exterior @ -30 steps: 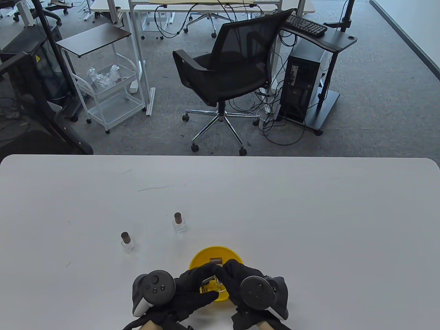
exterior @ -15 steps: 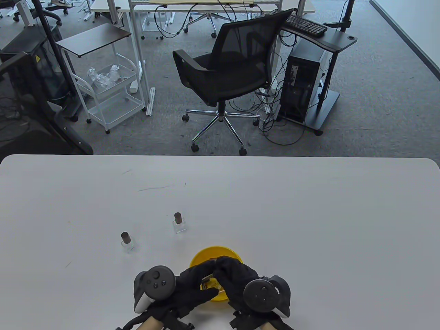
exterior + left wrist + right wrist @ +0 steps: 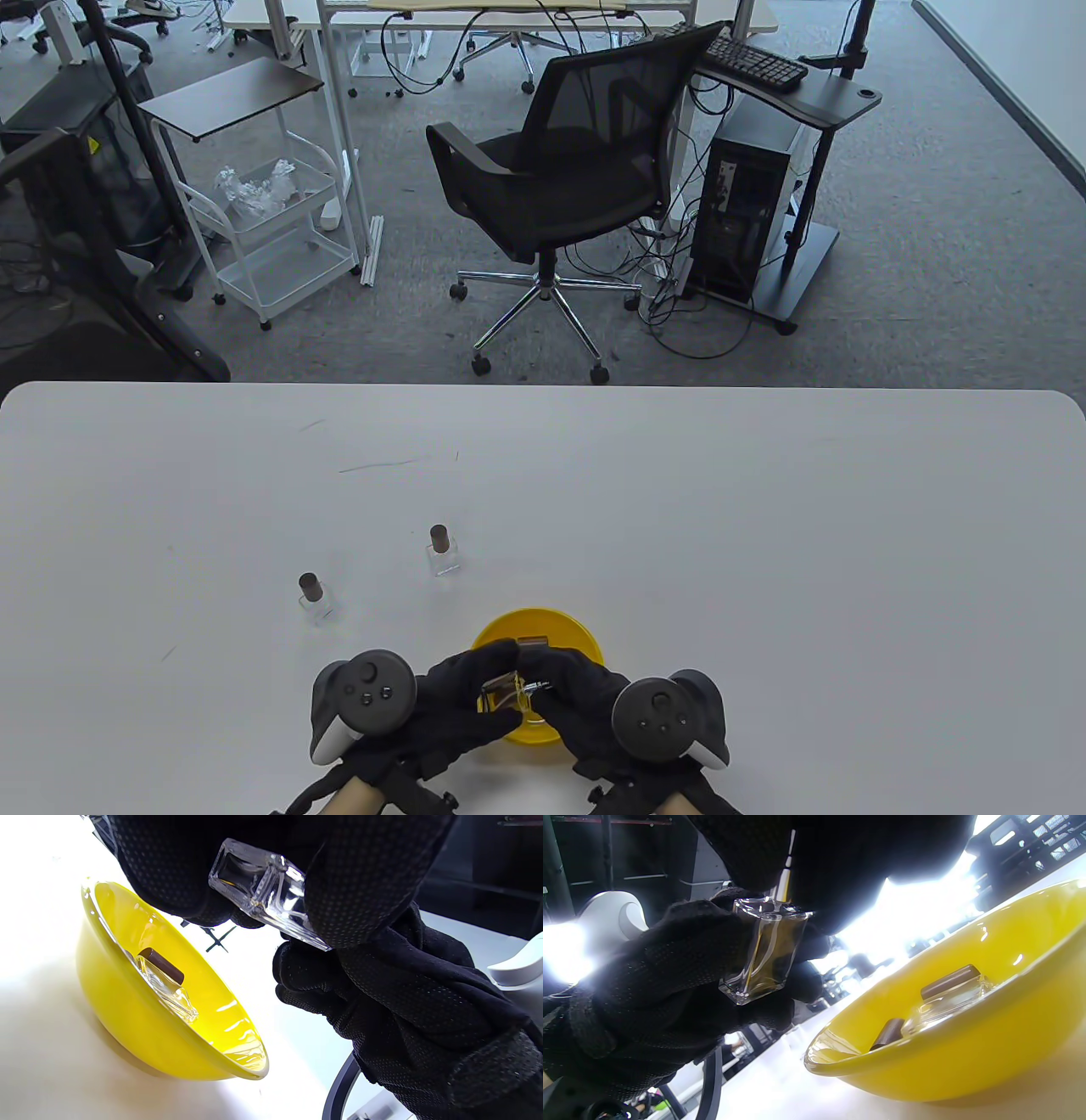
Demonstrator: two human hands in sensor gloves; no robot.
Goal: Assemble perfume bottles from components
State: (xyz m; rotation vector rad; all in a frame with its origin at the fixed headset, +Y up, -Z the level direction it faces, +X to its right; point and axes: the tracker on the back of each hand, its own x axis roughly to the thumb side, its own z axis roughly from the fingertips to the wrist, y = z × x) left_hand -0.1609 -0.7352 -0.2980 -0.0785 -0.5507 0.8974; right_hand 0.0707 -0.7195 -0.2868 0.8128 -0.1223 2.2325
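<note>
We record two gloved hands meeting at the 6 o'clock edge of the white desk (image 3: 764,526), above the near rim of a yellow bowl (image 3: 568,632).

Left hand (image 3: 458,709): grip pinching a clear glass bottle (image 3: 502,689), fingers curled round its body; we see its square base in the left wrist view (image 3: 237,872).

Right hand (image 3: 585,700): grip pressed together at the bottle's neck on a thin white stem (image 3: 785,878); what else it holds we cannot tell.

In the bowl we note a second clear bottle (image 3: 950,1001) lying on its side, with a brown cap (image 3: 949,981) and another brown cap (image 3: 888,1033) loose beside it.

At 10 o'clock from the bowl we list two finished bottles, capped brown and upright: nearer bottle (image 3: 315,599) and farther bottle (image 3: 442,552), well apart from each other.
</note>
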